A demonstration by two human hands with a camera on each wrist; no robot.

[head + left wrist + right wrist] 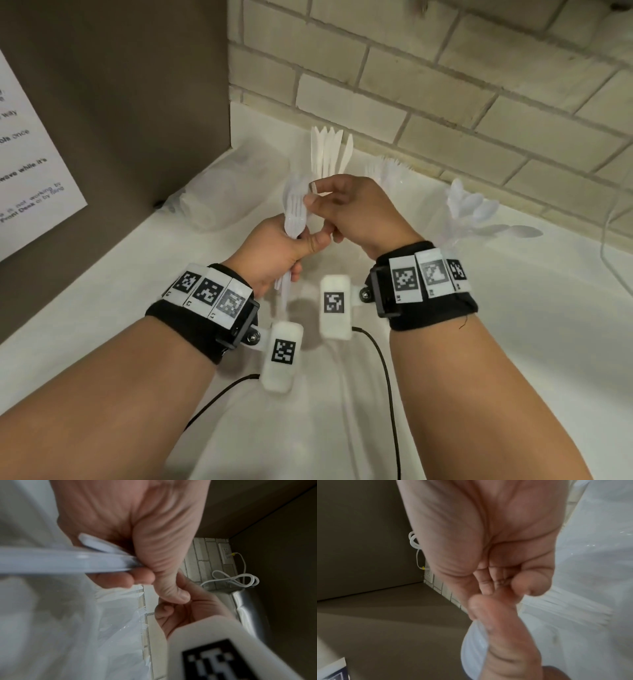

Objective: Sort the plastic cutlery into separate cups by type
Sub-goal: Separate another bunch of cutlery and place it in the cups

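My left hand (298,240) grips a bundle of white plastic forks (295,209) by the handles, tines up, above the white counter (137,308). The handles (68,561) stick out below its fist in the left wrist view. My right hand (313,197) pinches the top of one fork in the bundle between thumb and forefinger. Against the wall behind stand three clear cups, one with knives (329,150), one with forks (387,171) and one with spoons (472,209). The right wrist view is blurred and shows my palm (496,547) with curled fingers.
Spare clear cups (219,198) lie on the counter's left, beside a brown panel (137,102) with a paper notice (30,171). A tiled wall (445,85) closes the back. A white cable (613,240) hangs at the right, plugged into an outlet (225,553).
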